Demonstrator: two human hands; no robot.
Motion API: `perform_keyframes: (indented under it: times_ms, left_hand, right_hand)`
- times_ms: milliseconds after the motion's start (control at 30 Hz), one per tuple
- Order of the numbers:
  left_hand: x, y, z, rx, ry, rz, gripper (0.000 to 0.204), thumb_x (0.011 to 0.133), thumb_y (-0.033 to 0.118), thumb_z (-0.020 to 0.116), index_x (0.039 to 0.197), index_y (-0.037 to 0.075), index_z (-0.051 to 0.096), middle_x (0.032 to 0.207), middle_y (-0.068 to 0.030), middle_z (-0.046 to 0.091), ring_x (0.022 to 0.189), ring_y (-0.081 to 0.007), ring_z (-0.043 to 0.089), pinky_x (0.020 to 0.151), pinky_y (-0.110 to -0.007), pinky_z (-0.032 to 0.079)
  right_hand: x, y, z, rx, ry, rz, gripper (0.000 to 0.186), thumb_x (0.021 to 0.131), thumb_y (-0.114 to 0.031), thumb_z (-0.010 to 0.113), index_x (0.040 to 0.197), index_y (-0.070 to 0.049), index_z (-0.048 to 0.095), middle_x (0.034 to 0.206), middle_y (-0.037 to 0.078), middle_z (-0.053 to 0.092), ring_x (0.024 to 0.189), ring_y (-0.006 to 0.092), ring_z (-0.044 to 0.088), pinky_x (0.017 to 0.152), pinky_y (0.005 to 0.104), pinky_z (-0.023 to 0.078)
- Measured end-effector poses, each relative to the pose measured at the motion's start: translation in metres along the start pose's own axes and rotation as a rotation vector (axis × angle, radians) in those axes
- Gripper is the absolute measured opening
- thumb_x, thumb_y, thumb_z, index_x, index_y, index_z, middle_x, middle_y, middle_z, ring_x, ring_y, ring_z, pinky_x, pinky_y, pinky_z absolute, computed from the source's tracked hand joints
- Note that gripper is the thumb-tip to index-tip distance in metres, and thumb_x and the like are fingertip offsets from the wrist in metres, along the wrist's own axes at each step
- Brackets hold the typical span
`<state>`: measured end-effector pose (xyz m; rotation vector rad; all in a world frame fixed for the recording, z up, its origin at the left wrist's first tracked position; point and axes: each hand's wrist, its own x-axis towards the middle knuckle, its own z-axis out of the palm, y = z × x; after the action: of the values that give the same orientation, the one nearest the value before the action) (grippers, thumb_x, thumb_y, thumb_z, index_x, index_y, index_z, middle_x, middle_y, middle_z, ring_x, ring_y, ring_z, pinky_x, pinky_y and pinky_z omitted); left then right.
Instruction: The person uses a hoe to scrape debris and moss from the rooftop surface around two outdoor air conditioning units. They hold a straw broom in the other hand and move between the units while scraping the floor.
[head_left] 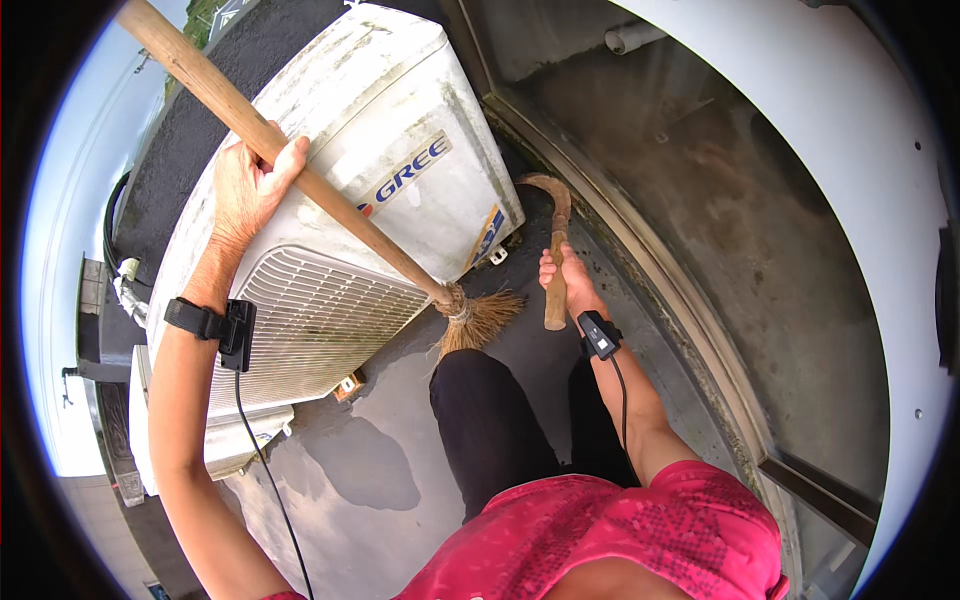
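My left hand [255,190] is closed round the long wooden handle of a straw broom [482,318], raised beside a weathered white air-conditioner outdoor unit [355,130]. The broom slants down across the unit to its bristles, low by my dark-trousered knee. In my right hand [578,275] is the short wooden handle of a sickle [556,195]; its curved, rust-brown blade arcs toward the dark gap between the unit's corner and a window sill. Each wrist wears a strapped black device with a cable.
A second white unit [225,435] sits lower left, near wrapped pipes [130,290]. The dark floor [350,460] has wet patches. On the right, a framed glass pane [780,300] runs along a narrow grimy sill [680,340]. A dark wall stands behind the units.
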<state>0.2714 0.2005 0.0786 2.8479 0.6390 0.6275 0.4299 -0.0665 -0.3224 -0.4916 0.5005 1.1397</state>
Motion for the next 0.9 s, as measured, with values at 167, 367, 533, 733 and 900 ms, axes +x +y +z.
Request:
perform_keyframes:
  times_ms: [167, 367, 533, 733, 900]
  left_hand:
    - [-0.001, 0.002, -0.001, 0.075, 0.057, 0.042, 0.045, 0.08, 0.044, 0.067, 0.083, 0.0, 0.065, 0.055, -0.0053, 0.054, 0.051, -0.0133, 0.053, 0.052, -0.03, 0.043]
    - [0.0, 0.0, 0.001, 0.038, 0.053, 0.042, 0.042, 0.08, 0.042, 0.068, 0.079, 0.0, 0.064, 0.052, -0.0051, 0.052, 0.05, -0.0135, 0.052, 0.051, -0.031, 0.043]
    - [0.001, -0.002, 0.0, 0.025, 0.054, 0.06, 0.04, 0.08, 0.042, 0.068, 0.078, 0.002, 0.063, 0.053, -0.0036, 0.05, 0.05, -0.0122, 0.048, 0.051, -0.03, 0.041]
    - [0.0, -0.001, 0.0, 0.05, 0.06, 0.06, 0.039, 0.079, 0.041, 0.068, 0.077, 0.003, 0.062, 0.054, -0.0031, 0.049, 0.05, -0.0116, 0.046, 0.051, -0.03, 0.04]
    - [0.001, -0.002, 0.001, 0.002, 0.058, 0.083, 0.038, 0.079, 0.04, 0.068, 0.078, 0.002, 0.063, 0.054, -0.0041, 0.05, 0.05, -0.0121, 0.048, 0.051, -0.03, 0.041]
  right_hand:
    - [0.029, -0.007, 0.039, 0.035, -0.021, 0.028, 0.038, 0.102, -0.04, 0.035, 0.092, -0.004, 0.044, 0.071, 0.003, 0.045, 0.053, 0.0123, 0.045, 0.049, 0.0272, 0.041]
    - [0.005, -0.002, 0.016, 0.057, 0.076, 0.055, 0.043, 0.1, -0.046, 0.035, 0.091, -0.005, 0.044, 0.071, 0.002, 0.045, 0.055, 0.0115, 0.045, 0.05, 0.0271, 0.041]
    - [0.036, 0.01, 0.045, 0.101, 0.012, -0.029, 0.043, 0.101, -0.047, 0.034, 0.097, -0.005, 0.043, 0.073, 0.002, 0.046, 0.055, 0.0123, 0.045, 0.05, 0.0291, 0.041]
    - [0.023, -0.002, 0.036, 0.116, -0.017, 0.007, 0.042, 0.101, -0.045, 0.035, 0.096, -0.004, 0.044, 0.07, 0.001, 0.045, 0.053, 0.0107, 0.045, 0.049, 0.0275, 0.041]
    - [0.002, -0.019, 0.008, 0.033, 0.025, 0.076, 0.043, 0.1, -0.046, 0.035, 0.095, -0.005, 0.045, 0.071, 0.001, 0.046, 0.051, 0.0106, 0.044, 0.046, 0.0268, 0.04]
